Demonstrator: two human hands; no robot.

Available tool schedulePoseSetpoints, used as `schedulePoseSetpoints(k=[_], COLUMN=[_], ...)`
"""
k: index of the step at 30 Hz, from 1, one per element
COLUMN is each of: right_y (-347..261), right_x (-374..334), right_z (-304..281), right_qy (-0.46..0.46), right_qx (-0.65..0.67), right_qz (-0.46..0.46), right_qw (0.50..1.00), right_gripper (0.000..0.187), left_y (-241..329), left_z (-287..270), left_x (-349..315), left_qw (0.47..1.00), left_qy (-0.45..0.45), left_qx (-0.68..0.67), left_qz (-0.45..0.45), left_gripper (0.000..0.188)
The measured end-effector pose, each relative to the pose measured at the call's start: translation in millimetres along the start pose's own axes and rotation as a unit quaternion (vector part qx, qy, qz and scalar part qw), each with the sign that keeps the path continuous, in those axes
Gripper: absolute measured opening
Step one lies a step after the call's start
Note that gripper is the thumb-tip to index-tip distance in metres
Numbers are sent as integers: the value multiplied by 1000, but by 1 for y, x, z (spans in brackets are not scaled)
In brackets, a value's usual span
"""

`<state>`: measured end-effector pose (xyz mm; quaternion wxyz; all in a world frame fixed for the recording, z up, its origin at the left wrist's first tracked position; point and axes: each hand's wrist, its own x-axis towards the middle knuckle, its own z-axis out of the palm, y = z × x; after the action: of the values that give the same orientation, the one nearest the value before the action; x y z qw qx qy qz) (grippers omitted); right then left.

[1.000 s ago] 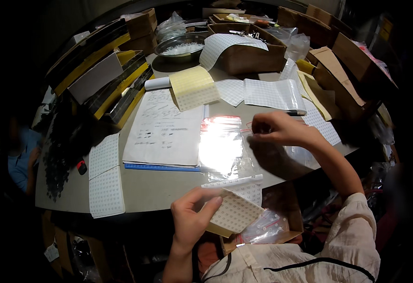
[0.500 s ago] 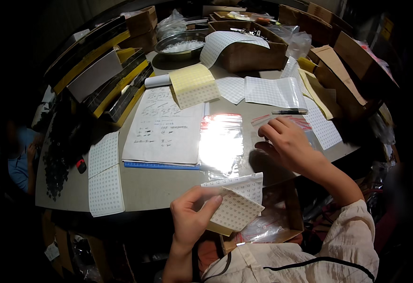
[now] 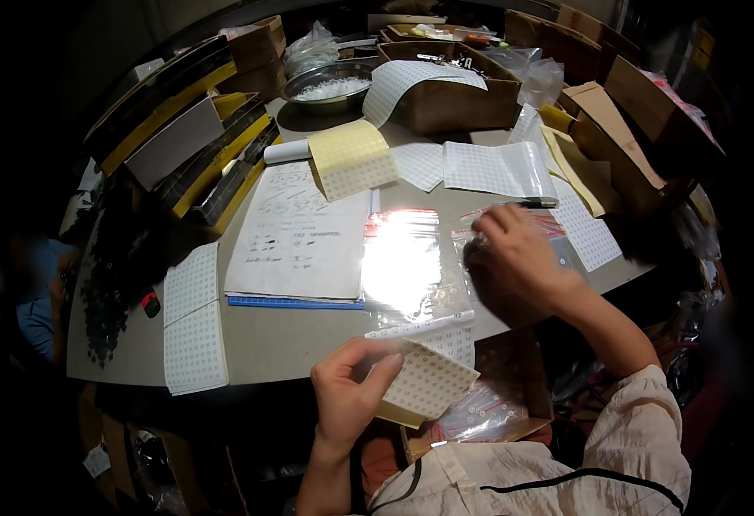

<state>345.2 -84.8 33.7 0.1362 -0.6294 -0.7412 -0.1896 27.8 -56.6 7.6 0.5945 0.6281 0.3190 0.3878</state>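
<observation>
Cream paper shows on the label sheet at the table's near edge, clamped between the left hand's thumb and fingers, which hide one corner. The right hand, blurred, partly covers clear bags; whether its fingertips meet, I cannot tell. Glare whites out the bag stack.

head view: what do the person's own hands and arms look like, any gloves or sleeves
The left hand and right hand are bare, with no gloves or watch showing. The right sleeve is cream, loose and wrinkled, ending near the elbow; a thin dark trim crosses the garment. No left sleeve is visible.
</observation>
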Motion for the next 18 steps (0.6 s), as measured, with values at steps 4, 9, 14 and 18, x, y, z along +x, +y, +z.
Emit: schedulePoseSetpoints(k=[4,9,14,18], right_y=[2,-40,-47,-40], right_x=[8,-6,-13,-15], right_z=[-33,-56,-45,-40], right_qy=[-28,-60,-67,-116], right_qx=[142,324,244,262], right_qz=[13,-76,-73,-74], right_qw=[989,941,965,955], right_gripper=[41,24,43,80], left_y=[0,0,-1,-5], left_z=[-2,2,-1,-2], left_x=[-2,-1,0,-1], left_qw=[1000,1000,1000,1000], left_qy=[7,6,3,4], left_qx=[14,10,19,17], left_qz=[5,-2,14,15], left_gripper=[12,12,11,12])
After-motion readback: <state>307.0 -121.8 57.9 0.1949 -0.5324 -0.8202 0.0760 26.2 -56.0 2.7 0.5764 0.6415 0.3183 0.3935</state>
